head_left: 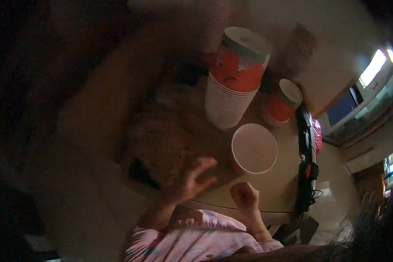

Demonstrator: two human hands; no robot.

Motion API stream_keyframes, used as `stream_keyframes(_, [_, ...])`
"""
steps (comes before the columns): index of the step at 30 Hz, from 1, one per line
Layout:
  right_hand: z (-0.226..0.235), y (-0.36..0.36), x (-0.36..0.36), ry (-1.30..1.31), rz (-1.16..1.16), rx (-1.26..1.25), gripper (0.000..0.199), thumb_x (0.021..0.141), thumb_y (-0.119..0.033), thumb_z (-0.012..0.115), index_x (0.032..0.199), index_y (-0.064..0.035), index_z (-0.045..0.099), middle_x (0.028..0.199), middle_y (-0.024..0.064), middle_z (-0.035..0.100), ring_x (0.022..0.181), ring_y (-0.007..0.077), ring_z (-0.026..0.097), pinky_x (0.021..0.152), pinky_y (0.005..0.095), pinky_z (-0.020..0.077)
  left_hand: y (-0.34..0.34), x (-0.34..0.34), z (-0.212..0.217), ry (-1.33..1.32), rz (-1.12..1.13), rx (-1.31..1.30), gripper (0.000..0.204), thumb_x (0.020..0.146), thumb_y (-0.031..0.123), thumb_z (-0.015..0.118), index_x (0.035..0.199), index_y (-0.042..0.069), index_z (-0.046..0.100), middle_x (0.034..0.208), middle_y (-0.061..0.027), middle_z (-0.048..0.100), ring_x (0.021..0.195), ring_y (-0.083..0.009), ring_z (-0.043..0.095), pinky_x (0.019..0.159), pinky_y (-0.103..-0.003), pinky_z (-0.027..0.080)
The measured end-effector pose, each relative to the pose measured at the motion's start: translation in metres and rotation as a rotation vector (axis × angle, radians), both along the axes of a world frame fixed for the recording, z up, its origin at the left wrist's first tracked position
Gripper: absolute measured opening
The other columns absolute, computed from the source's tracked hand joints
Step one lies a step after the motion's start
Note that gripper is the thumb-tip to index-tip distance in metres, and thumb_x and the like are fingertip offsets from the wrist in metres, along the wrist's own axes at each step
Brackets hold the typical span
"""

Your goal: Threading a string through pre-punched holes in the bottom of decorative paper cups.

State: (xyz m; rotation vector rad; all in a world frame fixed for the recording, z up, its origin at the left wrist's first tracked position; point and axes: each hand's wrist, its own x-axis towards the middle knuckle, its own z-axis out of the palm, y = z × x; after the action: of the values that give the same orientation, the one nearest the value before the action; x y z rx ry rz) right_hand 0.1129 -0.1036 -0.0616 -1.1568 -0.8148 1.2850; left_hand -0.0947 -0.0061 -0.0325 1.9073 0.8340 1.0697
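Just past the table's near edge, my left hand (198, 177) is held with its thumb and fingers apart, and nothing shows in it. To its right, my right hand (245, 195) is curled into a fist; whatever is inside, if anything, is hidden. Beyond both hands a single paper cup (254, 148) shows its white rim and pale inside, with a bit of red on its outer wall. Neither hand visibly touches it. Behind it rises a tall stack of paper cups (236, 78), bases up, the top one red and green above many white rims.
A shorter upside-down cup stack (281, 103) stands at the right. Along the table's (284, 174) right side are a dark edge, black cables (312, 198) and a red object (317, 135). A brownish thing (155, 139) at left is too dark to identify. Windows glow far right.
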Motion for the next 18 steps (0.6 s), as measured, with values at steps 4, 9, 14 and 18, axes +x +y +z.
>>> stream_keyframes(4, [0.021,0.021,-0.019,-0.617,-0.009,0.276,0.008,0.078,0.000,0.063,0.079,-0.0039,0.056,0.072,0.0020,0.059,0.061,0.0069,0.051,0.055,0.0210,0.0427,-0.025,0.019,-0.008,-0.021,-0.301,-0.317,0.026,0.078,0.009,0.066,0.103,0.002,0.061,0.096,-0.0112,0.062,0.085,-0.0204,0.060,0.077,-0.029,0.047])
stream_keyframes(9, [0.014,0.019,-0.016,-0.598,-0.117,0.236,0.010,0.079,0.003,0.060,0.076,-0.0042,0.055,0.066,-0.0021,0.054,0.058,0.0032,0.045,0.051,0.0186,0.0389,-0.012,-0.007,-0.015,-0.140,-0.162,-0.514,0.014,0.078,0.004,0.065,0.092,0.001,0.067,0.078,-0.0058,0.064,0.075,-0.0107,0.059,0.066,-0.022,0.047])
stream_keyframes(14, [0.025,0.008,-0.025,-0.551,-0.054,0.240,0.006,0.080,0.000,0.062,0.079,-0.0040,0.058,0.067,-0.0020,0.056,0.059,0.0018,0.045,0.050,0.0175,0.0364,-0.026,-0.003,0.020,-0.045,-0.094,-0.285,0.025,0.077,0.006,0.067,0.102,0.004,0.064,0.080,-0.0058,0.064,0.070,-0.0089,0.057,0.063,-0.021,0.046])
stream_keyframes(18, [0.028,0.006,-0.024,-0.542,-0.010,0.352,0.005,0.079,0.000,0.062,0.080,-0.0036,0.059,0.068,-0.0015,0.057,0.059,0.0014,0.045,0.050,0.0167,0.0350,-0.036,0.017,-0.001,-0.048,-0.210,-0.230,0.024,0.078,0.006,0.066,0.102,0.003,0.064,0.082,-0.0060,0.064,0.071,-0.0095,0.058,0.062,-0.022,0.046])
